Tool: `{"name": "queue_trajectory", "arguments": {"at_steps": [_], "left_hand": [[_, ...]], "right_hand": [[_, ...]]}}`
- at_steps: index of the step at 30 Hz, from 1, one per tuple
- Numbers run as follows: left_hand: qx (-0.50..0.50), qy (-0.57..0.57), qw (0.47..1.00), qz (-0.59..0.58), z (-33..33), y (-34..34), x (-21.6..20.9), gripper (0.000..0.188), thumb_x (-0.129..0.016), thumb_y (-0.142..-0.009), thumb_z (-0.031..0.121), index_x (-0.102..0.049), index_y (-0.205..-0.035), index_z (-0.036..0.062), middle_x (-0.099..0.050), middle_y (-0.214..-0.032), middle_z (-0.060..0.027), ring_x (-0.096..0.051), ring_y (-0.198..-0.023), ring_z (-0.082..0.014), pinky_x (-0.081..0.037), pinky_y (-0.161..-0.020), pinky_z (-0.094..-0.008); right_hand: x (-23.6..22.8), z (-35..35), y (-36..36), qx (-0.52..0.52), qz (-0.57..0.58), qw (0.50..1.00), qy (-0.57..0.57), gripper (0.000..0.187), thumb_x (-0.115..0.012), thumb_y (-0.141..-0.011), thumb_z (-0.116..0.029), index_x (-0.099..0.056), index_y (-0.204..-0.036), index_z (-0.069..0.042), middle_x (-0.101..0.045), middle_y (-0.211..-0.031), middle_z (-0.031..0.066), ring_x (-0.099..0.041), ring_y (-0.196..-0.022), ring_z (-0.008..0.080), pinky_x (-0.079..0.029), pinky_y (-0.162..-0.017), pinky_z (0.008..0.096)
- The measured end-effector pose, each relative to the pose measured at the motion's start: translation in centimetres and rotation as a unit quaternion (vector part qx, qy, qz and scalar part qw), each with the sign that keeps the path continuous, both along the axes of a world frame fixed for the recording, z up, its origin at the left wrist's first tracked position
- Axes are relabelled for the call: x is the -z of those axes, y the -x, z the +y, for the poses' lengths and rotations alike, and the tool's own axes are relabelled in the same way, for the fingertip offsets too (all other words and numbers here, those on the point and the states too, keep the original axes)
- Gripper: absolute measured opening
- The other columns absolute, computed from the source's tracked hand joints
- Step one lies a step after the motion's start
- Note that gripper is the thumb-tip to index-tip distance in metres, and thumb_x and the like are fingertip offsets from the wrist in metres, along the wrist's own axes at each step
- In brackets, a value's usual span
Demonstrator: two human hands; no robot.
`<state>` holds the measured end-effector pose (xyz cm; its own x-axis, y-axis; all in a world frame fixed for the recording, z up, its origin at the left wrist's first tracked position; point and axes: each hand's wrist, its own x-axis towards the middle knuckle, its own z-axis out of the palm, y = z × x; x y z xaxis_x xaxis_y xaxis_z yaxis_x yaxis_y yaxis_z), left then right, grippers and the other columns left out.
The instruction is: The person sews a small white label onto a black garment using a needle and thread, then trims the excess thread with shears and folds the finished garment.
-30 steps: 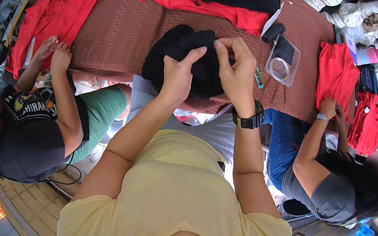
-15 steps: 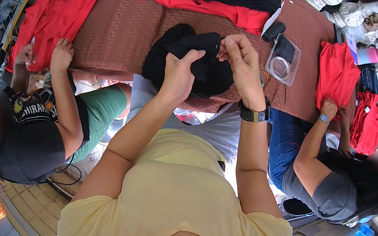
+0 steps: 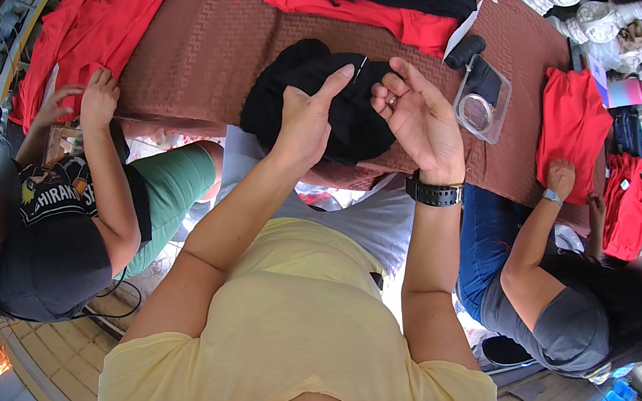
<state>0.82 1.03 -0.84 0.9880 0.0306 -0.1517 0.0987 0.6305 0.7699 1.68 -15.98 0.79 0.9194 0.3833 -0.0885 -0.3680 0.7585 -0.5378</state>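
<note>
A bunched piece of black fabric lies at the table's near edge, in front of me. My left hand grips its middle, the thumb pointing up and the fingers folded into the cloth. A thin, pale needle stands out of the fabric just beyond that thumb. Over the fabric's right side, my right hand is turned partly palm up, its fingers loosely bent and apart, with nothing visible in them. No thread can be made out.
A clear plastic case and a black thread spool lie to the right on the brown tablecloth. Folded black and red garments lie at the back. People on both sides handle red garments.
My right hand has let go at the needle, opened and shifted slightly right. The needle now shows plainly in the black fabric. My left hand keeps its grip.
</note>
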Motion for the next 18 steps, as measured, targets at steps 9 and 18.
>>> {"name": "queue_trajectory", "arguments": {"at_steps": [9, 18], "left_hand": [[0.000, -0.024, 0.999, -0.037, -0.3, -0.5, -0.3, 0.014, -0.077, -0.087, 0.001, -0.072, -0.099, -0.0026, -0.073, -0.096, -0.0052, -0.069, -0.084, -0.0109, -0.055, -0.077, -0.0258], [0.000, -0.144, 0.985, -0.097, -0.8, 0.0, 0.2, 0.014, -0.081, -0.084, 0.004, -0.075, -0.094, -0.0025, -0.074, -0.091, -0.0027, -0.066, -0.081, -0.0078, -0.053, -0.074, -0.0249]], "right_hand": [[-0.8, -0.8, 1.1, 0.099, -0.176, 0.829, 0.522, 0.014, -0.072, -0.095, -0.014, -0.071, -0.099, -0.001, -0.068, -0.087, 0.0019, -0.061, -0.071, 0.0070, -0.049, -0.064, 0.0226], [-2.9, 0.6, -0.9, 0.235, -0.364, 0.719, 0.544, 0.007, -0.070, -0.090, -0.004, -0.070, -0.094, 0.001, -0.058, -0.081, 0.0057, -0.059, -0.063, 0.0141, -0.044, -0.057, 0.0272]]}}
